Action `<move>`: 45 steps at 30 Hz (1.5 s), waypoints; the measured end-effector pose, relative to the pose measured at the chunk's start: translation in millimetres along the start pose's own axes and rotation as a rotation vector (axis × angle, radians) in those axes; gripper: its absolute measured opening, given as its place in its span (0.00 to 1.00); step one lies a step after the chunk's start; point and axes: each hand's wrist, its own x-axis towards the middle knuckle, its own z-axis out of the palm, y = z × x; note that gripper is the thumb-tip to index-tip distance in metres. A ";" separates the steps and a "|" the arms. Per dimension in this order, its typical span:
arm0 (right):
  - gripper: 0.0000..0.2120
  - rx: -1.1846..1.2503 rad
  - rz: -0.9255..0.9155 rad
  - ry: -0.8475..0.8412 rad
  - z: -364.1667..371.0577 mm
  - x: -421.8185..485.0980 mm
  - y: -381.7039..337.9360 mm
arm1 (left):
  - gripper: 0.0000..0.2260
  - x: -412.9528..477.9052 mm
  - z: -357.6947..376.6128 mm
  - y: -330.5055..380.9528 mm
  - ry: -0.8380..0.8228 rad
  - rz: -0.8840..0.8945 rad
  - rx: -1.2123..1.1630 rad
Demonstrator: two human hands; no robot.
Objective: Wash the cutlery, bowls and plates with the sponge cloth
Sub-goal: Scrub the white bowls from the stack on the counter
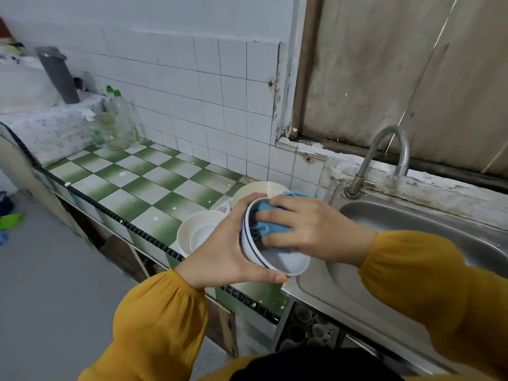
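centre of frame: left hand (228, 251) wraps the outside of a white bowl (286, 264) w/ a blue rim line, fingers curled behind it, thumb along the near rim. bowl is tipped on its side, mouth facing right, held in the air about where the counter (132, 182) meets the sink (412, 215).

right hand (310, 232) is in the bowl mouth, fingers bent over a blue sponge cloth (270, 229), pressing it to the inner wall. a bit of cloth sticks out above the hand. i log both sleeves as mustard yellow.

left of the held bowl, on the counter: stacked cream bowls (200, 235). a larger cream dish (258, 189) sits further back, near the sink edge.

right of centre: tap (384, 149) arches over the basin.

upper left: clear bottles (118, 125) w/ green caps by the tiled wall.
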 end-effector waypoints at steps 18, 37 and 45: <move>0.18 1.378 1.035 0.264 -1.6 31.2 -26.0 | 0.49 19.0 7.3 -14.4 0.228 0.126 0.141; 0.20 0.684 0.360 -0.401 -42.9 34.2 16.6 | 0.50 4.8 0.2 -3.3 0.202 0.095 -0.061; 0.20 0.307 0.314 -0.466 -38.3 38.1 0.2 | 0.50 2.0 -3.1 -4.2 0.239 0.118 -0.018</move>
